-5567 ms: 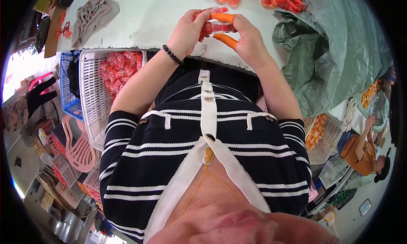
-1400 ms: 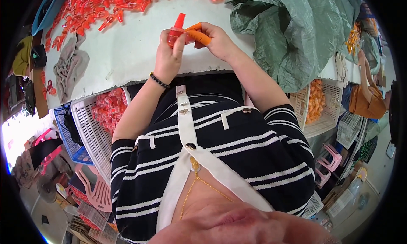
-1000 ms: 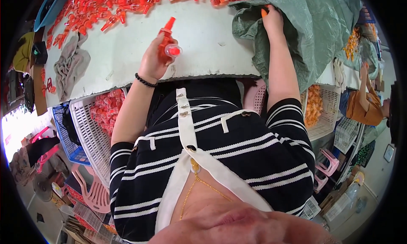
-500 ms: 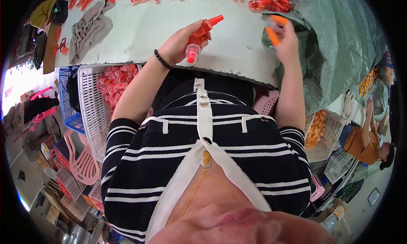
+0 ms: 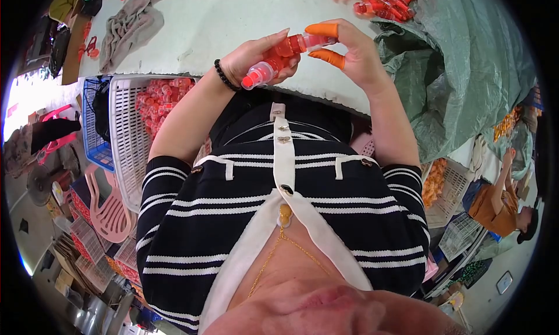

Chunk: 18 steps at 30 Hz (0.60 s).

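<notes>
My left hand [image 5: 256, 58] is wrapped round a red see-through plastic piece [image 5: 283, 48] over the near part of the table. One end of the piece is a clear round collar with a red knob, pointing toward me. Its other end points right, where a clear plastic cap [image 5: 318, 41] covers the tip. Orange finger covers sit on the forefinger and thumb of my right hand [image 5: 354, 48], which has the cap between them. The forefinger lies along the cap's upper side and the thumb is below. My right hand's other fingers are mostly hidden.
Many red pieces [image 5: 390, 2] lie along the table's far side [image 5: 233, 20]. A grey cloth [image 5: 131, 32] is at the left, a green plastic bag [image 5: 460, 73] at the right. Baskets [image 5: 125, 131] flank me, the left one holding red parts. Another person [image 5: 495, 204] is far right.
My right hand has come left from beside the green bag, bringing the clear cap to the red piece's tip, which was bare before. My left hand has turned the piece slightly.
</notes>
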{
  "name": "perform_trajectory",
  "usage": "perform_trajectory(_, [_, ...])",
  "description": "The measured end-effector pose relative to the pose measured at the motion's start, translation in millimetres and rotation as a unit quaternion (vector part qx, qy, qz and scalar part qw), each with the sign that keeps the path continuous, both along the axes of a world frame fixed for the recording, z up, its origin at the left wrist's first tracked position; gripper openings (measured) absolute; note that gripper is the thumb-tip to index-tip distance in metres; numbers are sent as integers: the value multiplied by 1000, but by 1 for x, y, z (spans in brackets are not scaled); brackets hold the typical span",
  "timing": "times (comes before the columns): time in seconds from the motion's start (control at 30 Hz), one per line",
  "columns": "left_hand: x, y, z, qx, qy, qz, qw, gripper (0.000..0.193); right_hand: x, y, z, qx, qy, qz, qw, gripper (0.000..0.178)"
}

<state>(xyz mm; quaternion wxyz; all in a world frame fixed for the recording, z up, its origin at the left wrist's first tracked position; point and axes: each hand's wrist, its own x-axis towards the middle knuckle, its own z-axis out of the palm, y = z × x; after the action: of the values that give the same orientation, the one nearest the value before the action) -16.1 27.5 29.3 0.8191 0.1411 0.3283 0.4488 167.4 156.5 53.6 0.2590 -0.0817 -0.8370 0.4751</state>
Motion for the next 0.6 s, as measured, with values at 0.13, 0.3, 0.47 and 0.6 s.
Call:
perform_trajectory(0.13, [-4,1,2,67,32,-18,997,50,-3,-3,-3,18,1,-7,1000,35])
perform_trajectory(0.3, [7,-1,15,162,423,27,891,38,-3,-4,-21,-185,-53,-17,981,30])
perform_trajectory(0.47, [5,-8,17,208,673,-48,709,31,-8,-8,-36,-274,-67,-10,959,26])
perform_trajectory(0.6, [-5,-23,7,208,676,-46,705,33,-16,-11,-44,-298,-125,34,946,29])
